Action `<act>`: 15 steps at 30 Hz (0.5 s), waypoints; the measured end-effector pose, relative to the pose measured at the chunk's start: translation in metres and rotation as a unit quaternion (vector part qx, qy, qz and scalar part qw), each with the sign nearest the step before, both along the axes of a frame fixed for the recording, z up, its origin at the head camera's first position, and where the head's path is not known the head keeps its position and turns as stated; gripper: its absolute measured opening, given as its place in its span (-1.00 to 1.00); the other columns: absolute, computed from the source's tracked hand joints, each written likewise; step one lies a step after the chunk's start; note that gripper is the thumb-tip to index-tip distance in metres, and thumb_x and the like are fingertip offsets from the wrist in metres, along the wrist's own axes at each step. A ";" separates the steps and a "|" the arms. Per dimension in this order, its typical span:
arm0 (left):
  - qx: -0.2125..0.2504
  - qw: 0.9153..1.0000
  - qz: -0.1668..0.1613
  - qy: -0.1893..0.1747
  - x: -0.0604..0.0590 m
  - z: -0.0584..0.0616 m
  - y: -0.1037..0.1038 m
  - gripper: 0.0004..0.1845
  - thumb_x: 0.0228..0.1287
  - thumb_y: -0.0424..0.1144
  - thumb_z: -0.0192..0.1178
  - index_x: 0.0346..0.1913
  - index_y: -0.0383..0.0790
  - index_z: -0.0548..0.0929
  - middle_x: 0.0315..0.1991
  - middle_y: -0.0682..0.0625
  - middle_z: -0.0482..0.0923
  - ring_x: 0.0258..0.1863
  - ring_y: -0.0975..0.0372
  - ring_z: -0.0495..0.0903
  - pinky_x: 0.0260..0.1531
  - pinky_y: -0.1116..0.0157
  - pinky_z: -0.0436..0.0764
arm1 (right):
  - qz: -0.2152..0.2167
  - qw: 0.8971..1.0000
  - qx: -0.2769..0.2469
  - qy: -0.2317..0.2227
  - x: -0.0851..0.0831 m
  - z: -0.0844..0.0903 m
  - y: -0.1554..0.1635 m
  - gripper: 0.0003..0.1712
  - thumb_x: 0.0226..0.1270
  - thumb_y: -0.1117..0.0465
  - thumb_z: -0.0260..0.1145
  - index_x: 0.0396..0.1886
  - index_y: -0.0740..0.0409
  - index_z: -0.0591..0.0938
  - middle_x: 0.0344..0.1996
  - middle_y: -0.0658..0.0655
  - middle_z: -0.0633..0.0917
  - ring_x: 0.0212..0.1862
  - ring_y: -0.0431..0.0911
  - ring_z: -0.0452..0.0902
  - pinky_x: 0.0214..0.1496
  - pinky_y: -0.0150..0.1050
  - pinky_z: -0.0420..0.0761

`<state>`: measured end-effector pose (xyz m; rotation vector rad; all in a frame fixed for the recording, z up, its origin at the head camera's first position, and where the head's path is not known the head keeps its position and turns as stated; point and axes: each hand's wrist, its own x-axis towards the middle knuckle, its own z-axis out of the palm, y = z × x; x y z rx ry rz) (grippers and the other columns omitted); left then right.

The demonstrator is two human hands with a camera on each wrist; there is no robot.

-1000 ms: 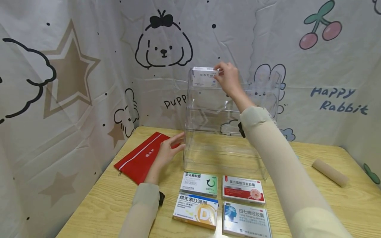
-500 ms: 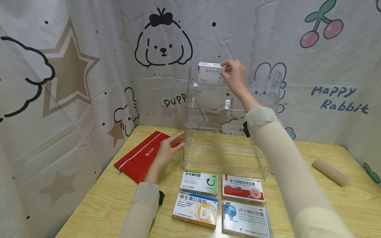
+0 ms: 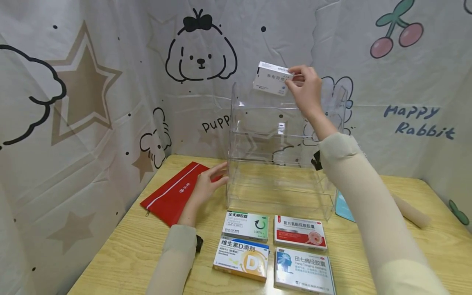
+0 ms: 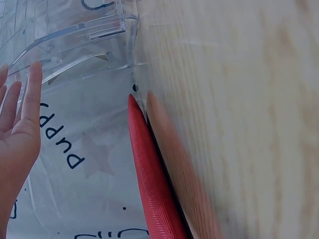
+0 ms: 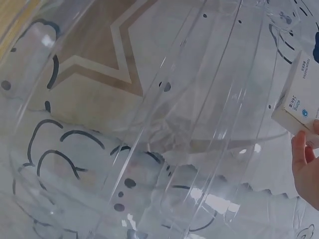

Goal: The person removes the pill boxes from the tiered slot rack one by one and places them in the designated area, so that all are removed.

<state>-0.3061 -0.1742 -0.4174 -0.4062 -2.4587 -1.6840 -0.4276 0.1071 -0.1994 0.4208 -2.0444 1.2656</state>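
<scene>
The white box [image 3: 271,78], pinched by its end in the right hand [image 3: 306,87] just above the clear rack [image 3: 236,135], is best levelled before being lowered onto the top shelf, while the rack is steadied by the left hand [image 3: 206,186], whose fingers [image 3: 217,169] lie straight against its left wall.

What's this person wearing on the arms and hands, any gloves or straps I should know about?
Both arms are covered in close-fitting pale cream sleeves that end at the wrists. The left hand and right hand are bare: no gloves, and no rings that show. A small black object, probably the wrist camera mount, sits at the end of each sleeve, under the left wrist and under the right one. No markings show on the sleeves.
</scene>
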 end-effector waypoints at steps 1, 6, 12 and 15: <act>0.000 1.000 0.000 0.000 0.000 0.000 0.000 -0.41 0.32 -0.31 0.25 0.40 -0.12 0.41 0.35 -0.14 0.47 0.31 0.03 0.51 0.22 0.09 0.57 | 0.000 1.000 -0.001 0.001 0.002 0.000 0.003 -0.69 0.28 0.35 0.34 0.02 0.30 0.62 -0.13 0.00 0.52 0.02 -0.05 0.64 0.11 -0.48 0.63; 0.006 1.000 0.001 0.003 -0.002 0.000 0.000 -0.42 0.30 -0.34 0.26 0.38 -0.14 0.44 0.34 -0.14 0.47 0.30 0.01 0.51 0.22 0.05 0.57 | 0.002 1.000 -0.002 0.009 0.014 -0.003 0.018 -0.69 0.30 0.32 0.34 0.02 0.28 0.62 -0.12 -0.09 0.52 -0.01 -0.18 0.63 0.10 -0.50 0.63; 0.007 1.000 0.000 0.006 -0.002 -0.001 0.000 -0.42 0.30 -0.37 0.25 0.38 -0.16 0.44 0.35 -0.16 0.46 0.30 -0.01 0.51 0.21 0.04 0.57 | 0.013 1.000 -0.012 0.015 0.034 -0.011 0.038 -0.69 0.28 0.30 0.35 0.01 0.28 0.63 -0.18 -0.23 0.46 -0.09 -0.39 0.56 0.06 -0.55 0.62; 0.010 1.000 0.001 0.006 -0.001 -0.001 0.000 -0.42 0.30 -0.37 0.25 0.38 -0.16 0.43 0.35 -0.16 0.45 0.30 -0.01 0.51 0.22 0.02 0.56 | 0.018 1.000 -0.007 0.013 0.045 -0.018 0.049 -0.68 0.28 0.28 0.37 0.01 0.27 0.63 -0.20 -0.26 0.45 -0.10 -0.45 0.54 0.05 -0.57 0.61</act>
